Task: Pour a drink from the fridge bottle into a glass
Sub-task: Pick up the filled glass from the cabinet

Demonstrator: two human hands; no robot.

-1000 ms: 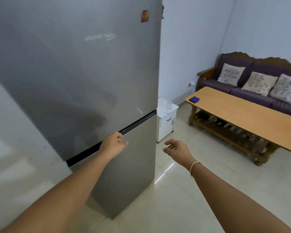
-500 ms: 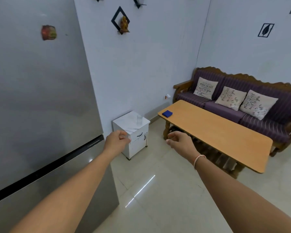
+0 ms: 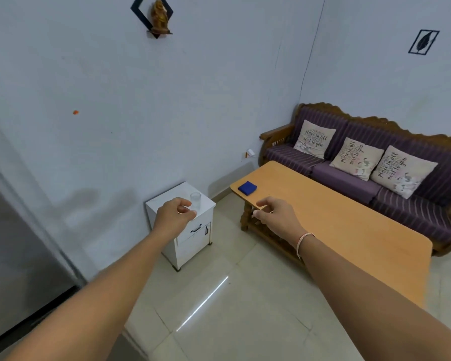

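Left hand (image 3: 176, 217) & right hand (image 3: 275, 216): grip loosely curled, empty, nr glass (image 3: 195, 200).

Beside the sofa (image 3: 375, 162) I count three cushions (image 3: 314, 138) on it, one table (image 3: 336, 220), one glass (image 3: 195, 200), one white cabinet (image 3: 193, 238), two hands (image 3: 173, 217).

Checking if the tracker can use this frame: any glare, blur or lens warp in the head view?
Head view: a bright streak of glare lies on the floor tiles; wide-angle warp bends the fridge edge and stretches both forearms; the fridge surface is smeared at far left; the clear glass on the white cabinet is faint, partly behind the left hand; soft shadows fall on the wall.
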